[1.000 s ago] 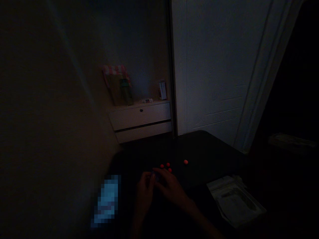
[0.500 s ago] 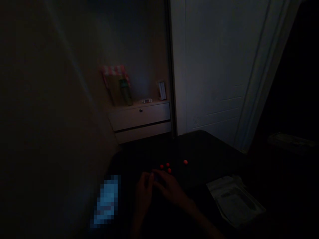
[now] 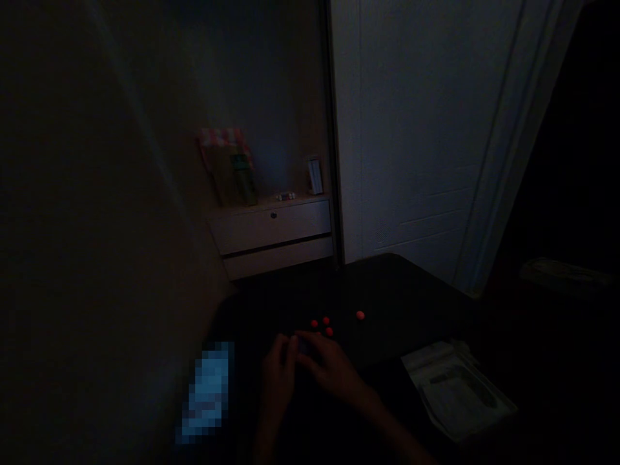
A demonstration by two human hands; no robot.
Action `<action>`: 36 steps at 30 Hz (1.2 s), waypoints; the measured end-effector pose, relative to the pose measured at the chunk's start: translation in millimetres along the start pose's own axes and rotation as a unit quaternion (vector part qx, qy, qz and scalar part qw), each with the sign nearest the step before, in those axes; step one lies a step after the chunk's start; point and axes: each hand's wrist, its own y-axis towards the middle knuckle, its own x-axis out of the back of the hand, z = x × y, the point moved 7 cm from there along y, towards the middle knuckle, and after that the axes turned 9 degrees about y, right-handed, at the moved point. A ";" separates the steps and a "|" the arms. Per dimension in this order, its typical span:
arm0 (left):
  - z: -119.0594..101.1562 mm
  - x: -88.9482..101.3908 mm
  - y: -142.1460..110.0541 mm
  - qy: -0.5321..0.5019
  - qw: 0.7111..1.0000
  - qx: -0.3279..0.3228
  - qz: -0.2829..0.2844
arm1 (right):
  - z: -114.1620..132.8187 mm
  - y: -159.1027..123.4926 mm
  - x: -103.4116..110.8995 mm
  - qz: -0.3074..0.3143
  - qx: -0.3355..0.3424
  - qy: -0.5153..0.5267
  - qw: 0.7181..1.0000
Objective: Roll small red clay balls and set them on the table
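Observation:
In very dim light, my left hand (image 3: 279,363) and my right hand (image 3: 330,363) meet over the near part of a dark table (image 3: 402,290). Their fingers are bent around a small dark item (image 3: 304,348), too dark to name. Just beyond my fingertips lie three small red balls, among them a near one (image 3: 329,331), a left one (image 3: 314,323) and a far one (image 3: 326,320). A larger orange-red ball (image 3: 360,316) rests apart, further right.
A pale plastic packet (image 3: 458,391) lies at the right, and a pixelated bright blue patch (image 3: 208,394) at the left. Behind the table stand a drawer unit (image 3: 300,219) carrying a green-capped bottle (image 3: 243,179), and a white door (image 3: 411,129).
My hands stay together in nearly the same place, with only a slight shift of the fingers. The balls have not moved.

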 end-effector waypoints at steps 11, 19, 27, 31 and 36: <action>5.0 -0.5 2.9 -0.015 1.000 0.024 -0.011 | 1.5 1.6 0.8 -0.013 0.010 0.007 1.000; 11.5 -3.3 3.9 -0.046 0.999 0.020 -0.007 | 2.0 1.1 0.0 0.001 0.019 0.015 1.000; 13.8 -2.8 4.5 -0.068 0.998 -0.003 -0.011 | 4.1 2.2 -0.1 0.000 0.030 0.014 0.999; 15.8 -2.3 5.0 -0.081 0.997 -0.008 -0.016 | 3.3 2.5 0.2 -0.004 0.034 0.006 0.999; 18.9 -6.1 5.2 -0.117 0.993 0.034 0.000 | -0.8 2.2 2.7 -0.024 0.037 0.024 0.999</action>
